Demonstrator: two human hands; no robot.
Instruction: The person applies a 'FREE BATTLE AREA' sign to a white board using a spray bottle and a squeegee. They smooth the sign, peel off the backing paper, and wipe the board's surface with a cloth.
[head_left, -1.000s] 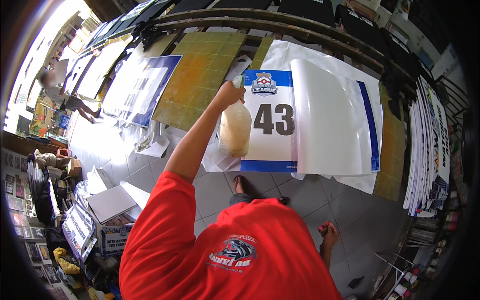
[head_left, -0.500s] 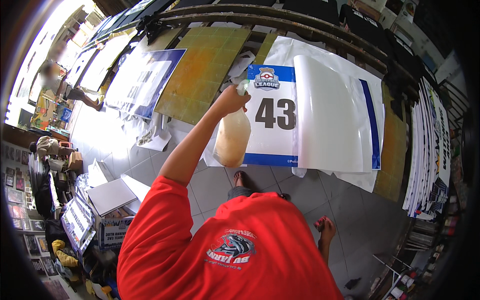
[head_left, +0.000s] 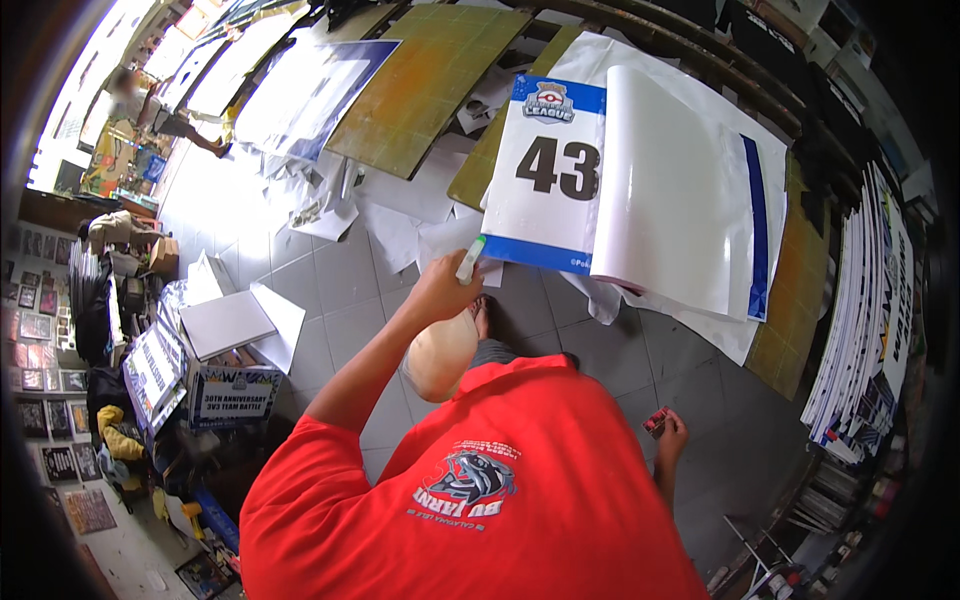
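My left hand [head_left: 440,292] is wrapped round the neck of a spray bottle [head_left: 440,362] with a white and green nozzle and cloudy, pale contents. The bottle hangs beside the near edge of the table, apart from the printed panel [head_left: 540,225]. That panel is white with blue bands, a logo and large black digits. Over its right part curls a glossy white sheet [head_left: 665,200]. Low at my right side, my right hand [head_left: 676,438] is closed on a small red and dark object [head_left: 657,421], whose kind I cannot make out.
Olive boards [head_left: 430,85] bridge the slatted table, with another blue-edged print [head_left: 320,95] farther left. Loose paper scraps [head_left: 395,235] hang below. A stack of printed panels [head_left: 865,330] stands at right, and a box [head_left: 235,395] at left. Another person [head_left: 170,120] is far left.
My left hand has drawn the spray bottle back from the printed panel, down toward my body. The panel's lower left part now shows. My right hand stays low, holding the small red object.
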